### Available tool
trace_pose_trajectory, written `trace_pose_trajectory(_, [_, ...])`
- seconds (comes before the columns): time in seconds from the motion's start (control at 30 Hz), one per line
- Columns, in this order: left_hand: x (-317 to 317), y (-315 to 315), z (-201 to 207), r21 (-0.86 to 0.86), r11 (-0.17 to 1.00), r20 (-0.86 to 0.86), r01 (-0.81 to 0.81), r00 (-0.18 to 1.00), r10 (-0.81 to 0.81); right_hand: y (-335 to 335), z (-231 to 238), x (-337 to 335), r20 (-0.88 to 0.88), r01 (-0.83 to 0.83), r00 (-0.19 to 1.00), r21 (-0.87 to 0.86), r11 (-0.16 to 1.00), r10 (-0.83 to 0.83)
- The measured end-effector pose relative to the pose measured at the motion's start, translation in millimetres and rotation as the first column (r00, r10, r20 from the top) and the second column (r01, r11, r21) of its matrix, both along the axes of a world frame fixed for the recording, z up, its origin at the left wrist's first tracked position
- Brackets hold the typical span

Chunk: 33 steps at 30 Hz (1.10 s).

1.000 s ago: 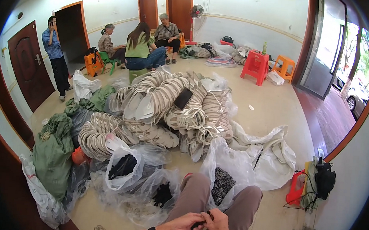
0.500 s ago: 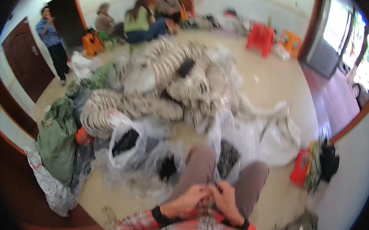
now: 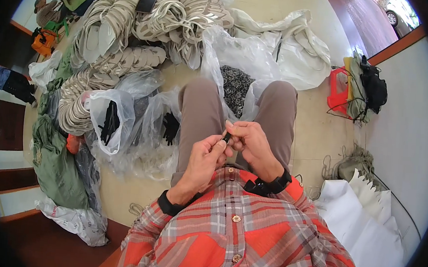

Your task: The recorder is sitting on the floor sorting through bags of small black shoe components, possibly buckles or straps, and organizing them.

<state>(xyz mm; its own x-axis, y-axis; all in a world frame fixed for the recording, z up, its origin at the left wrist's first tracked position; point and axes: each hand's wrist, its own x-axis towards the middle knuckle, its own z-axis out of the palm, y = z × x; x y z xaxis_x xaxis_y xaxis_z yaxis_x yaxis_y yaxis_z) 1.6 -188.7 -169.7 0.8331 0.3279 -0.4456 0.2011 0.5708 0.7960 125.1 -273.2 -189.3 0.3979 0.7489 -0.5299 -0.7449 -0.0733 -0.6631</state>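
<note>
Above my lap, a small black strap piece is pinched between my fingertips. My left hand grips its lower end, thumb on top. On the upper end, my right hand closes with thumb and forefinger. Between my knees lies a clear plastic bag holding many small dark metal buckles or rings. To the left, a white plastic bag stands open with black strips inside. Beside it, more black strips lie in another clear bag.
Bundles of beige strappy sole-shaped pieces pile up ahead, a dark phone-like slab on top. Green sacks line the left. At right stand a red stool with bags on it and white sheeting. People sit at the far left.
My view has tipped downward, so more of my lap and shirt shows. My hands appear farther from my body, and the small black piece between them is now visible.
</note>
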Motion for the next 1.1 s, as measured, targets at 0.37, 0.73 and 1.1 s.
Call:
trace_pose_trajectory(0.37, [-12.9, -4.4, -4.4, 0.136, 0.991, 0.059, 0.007, 0.998, -0.016, -5.4, 9.7, -14.4, 0.079, 0.061, 0.995, 0.059, 0.996, -0.065])
trace_pose_trajectory(0.73, [-2.8, 1.9, -5.6, 0.326, 0.945, -0.001, 0.037, 0.999, -0.038, 3.2, -0.1, 4.2, -0.057, -0.001, 0.998, 0.013, 1.000, 0.002])
trace_pose_trajectory(1.1, [-9.1, -1.1, -18.2, 0.424, 0.904, -0.013, 0.050, 0.999, -0.049, -2.8, 8.1, -10.4, 0.336, 0.056, 0.942, -0.102, 0.993, -0.019])
